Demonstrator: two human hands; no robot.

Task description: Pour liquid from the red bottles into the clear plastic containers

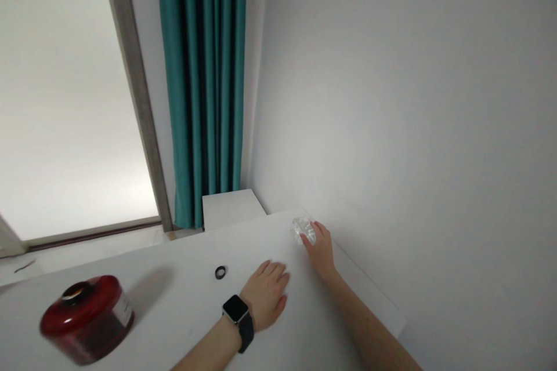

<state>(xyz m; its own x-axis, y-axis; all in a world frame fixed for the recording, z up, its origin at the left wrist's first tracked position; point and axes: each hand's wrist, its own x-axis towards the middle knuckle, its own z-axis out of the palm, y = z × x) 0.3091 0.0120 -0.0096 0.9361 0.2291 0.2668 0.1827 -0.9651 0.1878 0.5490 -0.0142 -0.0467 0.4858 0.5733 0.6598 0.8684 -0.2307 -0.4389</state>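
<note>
A plain indoor room, probably in a home. A long teal curtain (pixel 209 81) hangs in folds beside a large, bright, frosted-looking pane (pixel 69 98) with a grey-brown frame (pixel 141 93). A smooth white table (pixel 174 301) stands along a pale, plain wall (pixel 391 98).

Your right hand (pixel 321 246) has its thumb and fingers around some clear plastic (pixel 301 228) near the far edge of the white table (pixel 174 324), close to the wall (pixel 391 98). Your left hand (pixel 265 295), with a black watch (pixel 235 308) at its wrist, is palm down over the table. Left of it lies a small black ring (pixel 216 275); farther left sits a red canister (pixel 87 319). A teal curtain (pixel 209 69) hangs beyond.
</note>
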